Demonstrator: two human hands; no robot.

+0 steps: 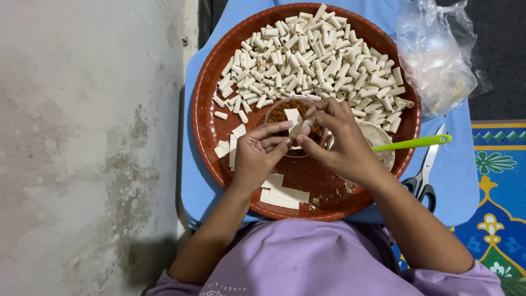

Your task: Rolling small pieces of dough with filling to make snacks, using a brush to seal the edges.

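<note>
Together, both hands, left and right, pinch the pale wrapper strip over the filling bowl.

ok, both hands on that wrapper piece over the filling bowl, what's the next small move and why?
Probably roll the pale wrapper piece shut between the fingertips. The left hand and right hand pinch it above the bowl of brown filling, and finished rolls already heap on the round brown tray.

Home floor setting, bare concrete floor, patterned blue mat, round tray of hand-rolled snacks
</note>
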